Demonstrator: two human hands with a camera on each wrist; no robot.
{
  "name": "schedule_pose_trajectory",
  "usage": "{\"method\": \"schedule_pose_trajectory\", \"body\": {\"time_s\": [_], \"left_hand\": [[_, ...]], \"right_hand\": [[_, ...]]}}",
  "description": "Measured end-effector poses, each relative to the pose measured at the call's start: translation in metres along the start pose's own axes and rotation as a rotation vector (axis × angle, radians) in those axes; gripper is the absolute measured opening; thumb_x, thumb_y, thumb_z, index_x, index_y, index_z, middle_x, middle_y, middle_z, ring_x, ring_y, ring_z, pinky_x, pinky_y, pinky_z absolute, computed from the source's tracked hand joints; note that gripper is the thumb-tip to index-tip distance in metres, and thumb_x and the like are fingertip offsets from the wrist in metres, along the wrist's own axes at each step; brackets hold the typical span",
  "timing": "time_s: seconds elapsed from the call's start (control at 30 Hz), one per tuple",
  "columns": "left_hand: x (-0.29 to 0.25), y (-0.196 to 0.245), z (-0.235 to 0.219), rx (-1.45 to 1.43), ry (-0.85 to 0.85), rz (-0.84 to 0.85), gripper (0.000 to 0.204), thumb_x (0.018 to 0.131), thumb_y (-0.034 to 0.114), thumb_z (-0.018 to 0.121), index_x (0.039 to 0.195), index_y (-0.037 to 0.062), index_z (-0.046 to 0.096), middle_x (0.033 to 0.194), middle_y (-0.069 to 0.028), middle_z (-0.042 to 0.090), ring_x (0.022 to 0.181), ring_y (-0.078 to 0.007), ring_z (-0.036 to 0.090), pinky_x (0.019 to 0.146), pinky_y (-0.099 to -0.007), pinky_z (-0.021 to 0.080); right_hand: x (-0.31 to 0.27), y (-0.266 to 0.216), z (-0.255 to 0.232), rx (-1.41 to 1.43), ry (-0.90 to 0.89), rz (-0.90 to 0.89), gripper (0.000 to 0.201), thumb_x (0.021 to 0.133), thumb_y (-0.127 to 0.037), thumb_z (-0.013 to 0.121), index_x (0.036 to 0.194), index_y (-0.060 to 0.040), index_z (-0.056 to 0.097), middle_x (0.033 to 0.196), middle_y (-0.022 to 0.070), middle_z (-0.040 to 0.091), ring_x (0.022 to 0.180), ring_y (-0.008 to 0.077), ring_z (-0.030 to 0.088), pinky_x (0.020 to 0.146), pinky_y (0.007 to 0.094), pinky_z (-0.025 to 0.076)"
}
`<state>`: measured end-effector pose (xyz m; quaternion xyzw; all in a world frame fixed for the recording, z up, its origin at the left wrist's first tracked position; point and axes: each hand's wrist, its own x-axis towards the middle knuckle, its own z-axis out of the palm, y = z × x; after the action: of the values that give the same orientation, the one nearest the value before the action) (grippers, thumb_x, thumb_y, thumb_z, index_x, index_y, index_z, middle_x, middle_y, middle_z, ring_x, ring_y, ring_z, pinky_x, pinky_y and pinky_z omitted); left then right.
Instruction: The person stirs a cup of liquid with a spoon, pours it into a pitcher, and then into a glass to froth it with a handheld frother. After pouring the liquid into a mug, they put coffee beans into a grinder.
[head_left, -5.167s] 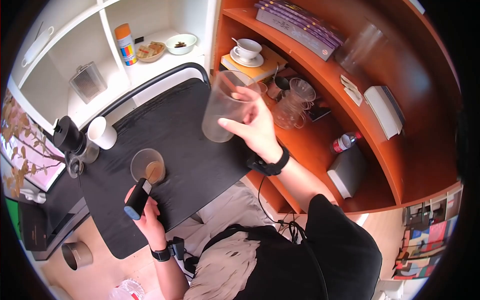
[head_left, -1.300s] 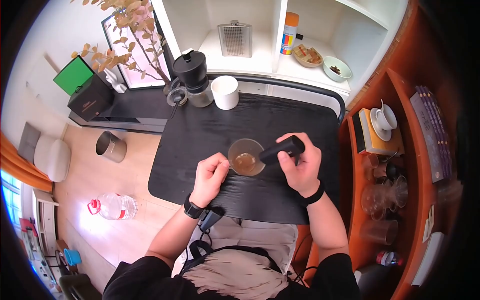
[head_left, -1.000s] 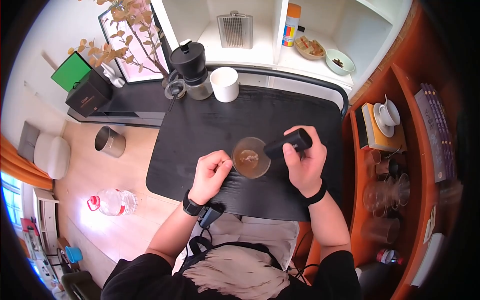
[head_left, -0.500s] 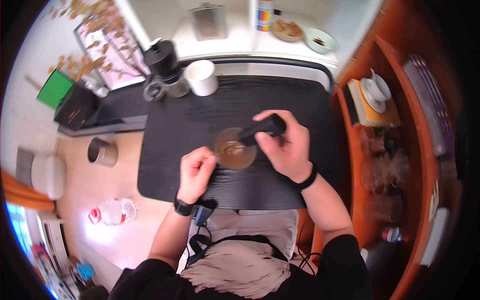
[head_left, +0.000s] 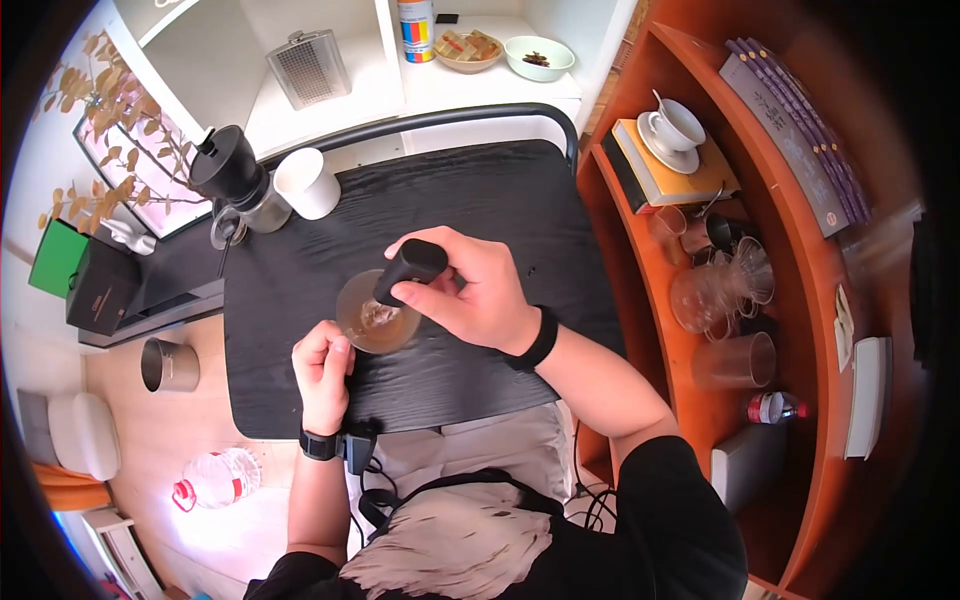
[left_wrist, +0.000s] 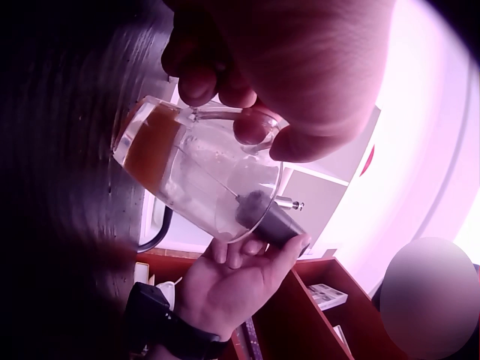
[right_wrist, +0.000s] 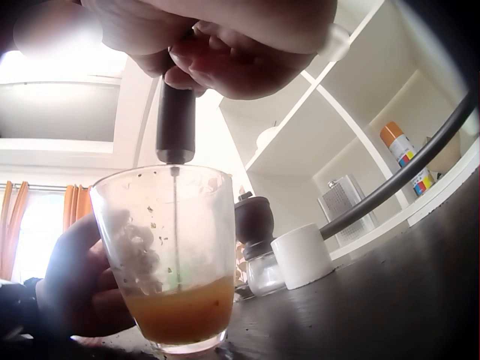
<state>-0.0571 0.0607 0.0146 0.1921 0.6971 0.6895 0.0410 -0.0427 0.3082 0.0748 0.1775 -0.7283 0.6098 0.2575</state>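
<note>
A clear glass mug (head_left: 376, 325) with brown liquid stands on the black table (head_left: 480, 200). In the left wrist view, my left hand (left_wrist: 300, 67) pinches the handle of the mug (left_wrist: 217, 172). My right hand (head_left: 480, 290) grips a black handheld frother (head_left: 412, 268) above the rim. The right wrist view shows the frother's (right_wrist: 176, 124) thin shaft reaching down inside the mug (right_wrist: 169, 255) to the brown liquid (right_wrist: 184, 309); its tip is hidden there. Dark specks and whitish foam cling to the inner wall.
A white cup (head_left: 307, 184) and a black-topped grinder (head_left: 232, 172) stand at the table's back left. A black rail (head_left: 450, 116) borders the back edge. On the right, a reddish shelf holds glassware (head_left: 735, 360) and a teacup (head_left: 675, 128).
Since the earliest frame, the frother has passed from my left hand to my right, and the tall glass from my right hand stands on the shelf. My left hand has taken the mug's handle.
</note>
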Motion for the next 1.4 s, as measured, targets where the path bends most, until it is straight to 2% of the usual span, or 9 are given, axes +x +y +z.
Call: {"method": "schedule_pose_trajectory", "body": {"time_s": [0.3,0.43,0.53,0.6,0.87,0.93,0.97,1.07,1.4], "left_hand": [[-0.001,0.002,0.002,-0.01,0.011,0.007,0.025,0.101,0.013,0.058,0.078,0.0051,0.054,0.067,0.0029,0.052,0.059,-0.0052,0.044,0.054,-0.0236,0.033],[0.001,0.001,0.003,0.004,0.016,0.029,0.026,0.1,0.012,0.059,0.076,0.0046,0.053,0.066,0.0025,0.052,0.058,-0.0054,0.045,0.054,-0.0241,0.034],[0.001,0.001,0.002,-0.002,0.016,0.033,0.025,0.1,0.011,0.06,0.076,0.0046,0.054,0.065,0.0022,0.052,0.058,-0.0052,0.044,0.054,-0.0243,0.034],[0.001,0.001,0.002,0.016,-0.001,0.026,0.024,0.099,0.01,0.059,0.076,0.0045,0.055,0.066,0.0023,0.052,0.058,-0.0052,0.044,0.054,-0.0243,0.034],[0.003,0.0,0.003,0.018,0.012,0.036,0.02,0.098,0.007,0.06,0.078,0.0026,0.057,0.068,0.0019,0.054,0.06,-0.0058,0.044,0.057,-0.0247,0.035],[0.003,0.002,0.002,0.023,0.016,0.038,0.019,0.097,0.007,0.061,0.079,0.0019,0.058,0.069,0.0016,0.054,0.061,-0.0063,0.044,0.057,-0.025,0.036],[0.003,0.003,0.003,0.039,0.012,0.042,0.018,0.097,0.006,0.061,0.08,0.0016,0.058,0.07,0.0013,0.055,0.062,-0.0069,0.044,0.058,-0.0253,0.036],[0.002,0.005,0.003,0.055,-0.002,0.028,0.016,0.096,0.004,0.062,0.081,0.0008,0.059,0.07,0.0001,0.055,0.064,-0.0082,0.046,0.061,-0.0256,0.038],[0.004,0.006,0.002,0.056,-0.025,0.064,0.016,0.096,0.006,0.063,0.081,0.0004,0.06,0.069,0.0004,0.055,0.063,-0.0081,0.045,0.059,-0.0257,0.037]], "right_hand": [[0.0,-0.002,0.0,-0.003,-0.013,0.006,0.023,0.091,-0.015,0.078,0.11,-0.0054,0.069,0.08,-0.0034,0.067,0.059,0.0007,0.051,0.053,0.0185,0.04],[0.002,-0.006,-0.004,0.041,-0.075,0.013,0.023,0.092,-0.015,0.078,0.111,-0.0056,0.069,0.08,-0.0031,0.067,0.061,0.0007,0.053,0.056,0.0181,0.041],[0.003,-0.007,-0.005,0.016,-0.015,-0.002,0.024,0.09,-0.013,0.08,0.109,-0.0041,0.068,0.081,-0.0014,0.067,0.063,0.0006,0.055,0.054,0.018,0.042],[0.003,-0.006,-0.008,0.074,-0.071,0.001,0.023,0.091,-0.012,0.08,0.109,-0.0038,0.068,0.082,-0.0017,0.066,0.064,0.0001,0.053,0.054,0.0175,0.041],[0.006,-0.005,-0.007,0.046,-0.059,-0.026,0.021,0.092,-0.012,0.079,0.107,-0.0031,0.068,0.079,-0.003,0.065,0.063,-0.0011,0.051,0.054,0.0169,0.039],[0.005,-0.005,-0.006,0.032,0.009,0.03,0.02,0.092,-0.012,0.078,0.107,-0.0034,0.068,0.079,-0.0031,0.065,0.062,-0.0014,0.05,0.054,0.0168,0.038],[0.004,-0.001,-0.007,0.101,-0.002,0.036,0.019,0.093,-0.012,0.078,0.107,-0.0032,0.068,0.078,-0.0036,0.065,0.062,-0.0019,0.049,0.054,0.0167,0.037],[0.006,-0.001,-0.008,0.043,-0.023,0.016,0.018,0.093,-0.013,0.077,0.105,-0.0026,0.067,0.075,-0.0039,0.064,0.058,-0.0019,0.045,0.052,0.017,0.034],[0.006,-0.001,-0.01,0.019,-0.017,-0.021,0.021,0.091,-0.014,0.079,0.107,-0.0049,0.069,0.076,-0.005,0.063,0.058,-0.0013,0.045,0.052,0.0173,0.034]]}}
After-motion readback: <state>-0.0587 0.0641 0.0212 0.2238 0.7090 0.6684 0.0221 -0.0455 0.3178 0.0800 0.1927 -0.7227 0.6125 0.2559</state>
